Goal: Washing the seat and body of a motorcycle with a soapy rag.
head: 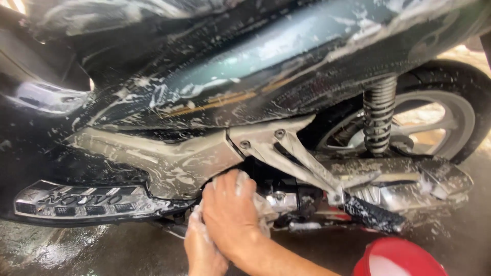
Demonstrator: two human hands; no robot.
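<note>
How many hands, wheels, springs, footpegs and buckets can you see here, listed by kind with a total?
Soapy bare hands: 2, the right hand over the left hand, both at the dark soapy motorbike's engine
Grey spoked rear wheel: 1
Chrome coiled shock spring: 1
Black rubber footpeg: 1
Red round plastic bucket: 1
Total: 6

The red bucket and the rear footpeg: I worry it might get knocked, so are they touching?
Apart. The head view shows wet floor between the red bucket rim and the soapy rear footpeg above it.
</note>
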